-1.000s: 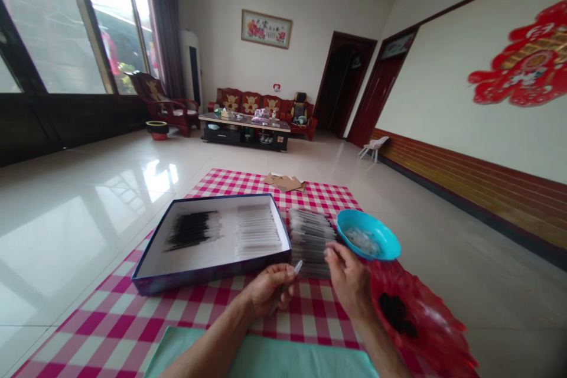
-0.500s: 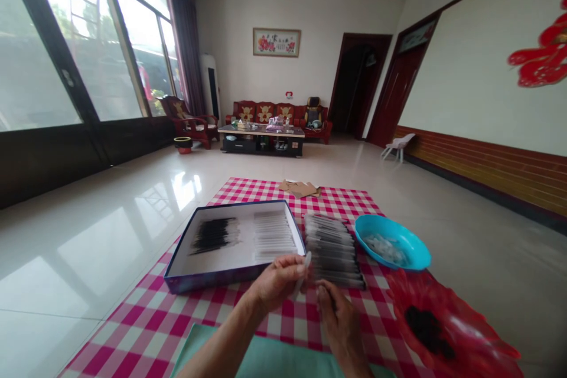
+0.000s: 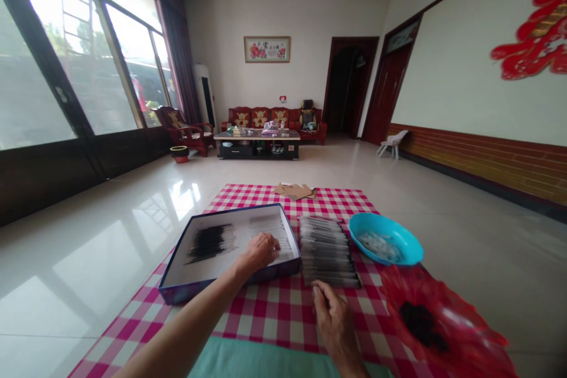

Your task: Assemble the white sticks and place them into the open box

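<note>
My left hand (image 3: 263,250) is over the right side of a shallow blue-edged box (image 3: 177,301), its fingers curled down at a row of clear thin tubes (image 3: 266,225). What those fingers hold, if anything, is hidden. In the same box, to the left, lies a bundle of thin black sticks (image 3: 207,243). My right hand (image 3: 333,313) is closed in a pinch just below a stack of pen-like tubes (image 3: 326,251), clear with dark parts. Anything between its thumb and finger is too small to make out.
A blue bowl (image 3: 411,242) holding small translucent pieces stands at the right. Nearer, a red translucent dish (image 3: 469,331) holds small black pieces. Brown cardboard scraps (image 3: 296,191) lie at the far end of the checked cloth (image 3: 274,331). Pale green fabric (image 3: 266,360) covers the near edge.
My left hand has moved up and left from beside the right hand, where it held a whitish tube, to over the box. The right hand stays near the stack. The view has shifted slightly.
</note>
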### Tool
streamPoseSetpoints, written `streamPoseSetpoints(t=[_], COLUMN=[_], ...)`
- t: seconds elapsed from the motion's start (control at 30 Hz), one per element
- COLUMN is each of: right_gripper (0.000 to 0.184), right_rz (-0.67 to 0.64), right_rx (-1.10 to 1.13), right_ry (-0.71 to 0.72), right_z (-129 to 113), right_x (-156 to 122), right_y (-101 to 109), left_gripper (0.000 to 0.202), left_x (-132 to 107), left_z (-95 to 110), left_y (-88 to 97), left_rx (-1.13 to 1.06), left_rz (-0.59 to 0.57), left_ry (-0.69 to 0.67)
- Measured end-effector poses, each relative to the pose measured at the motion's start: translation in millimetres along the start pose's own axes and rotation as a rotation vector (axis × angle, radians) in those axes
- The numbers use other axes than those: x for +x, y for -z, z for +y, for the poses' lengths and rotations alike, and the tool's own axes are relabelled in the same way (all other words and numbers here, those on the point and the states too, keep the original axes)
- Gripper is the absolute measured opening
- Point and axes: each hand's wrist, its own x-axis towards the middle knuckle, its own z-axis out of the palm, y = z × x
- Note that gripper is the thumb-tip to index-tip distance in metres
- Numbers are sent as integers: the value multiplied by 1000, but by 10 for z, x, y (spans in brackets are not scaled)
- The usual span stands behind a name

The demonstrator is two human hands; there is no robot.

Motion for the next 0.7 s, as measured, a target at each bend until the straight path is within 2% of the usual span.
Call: streamPoseSetpoints(t=[0.1,0.2,0.3,0.43,0.6,0.7], right_gripper=[38,34,28,25,26,26], right_rz=[7,101,184,154,135,122], right_rx=[11,7,-60,-240,-413,-489], right_ry=[-30,-20,112,272,366,394], right_z=[15,46,102,214,335,359], right_x=[-9,3,42,104,168,193], right_y=[-1,20,73,161,187,161], left_gripper=[18,17,15,17,21,22], left_x=[69,122,137,87,-218,-518], left_z=[-9,-16,-31,0,296,532], left_y=[-45,-80,-100,-9,173,42], left_rx=[19,29,35,41,25,-111], left_rz=[-15,-11,1,24,133,255], left_ry=[-31,-45,-46,-49,-93,-212])
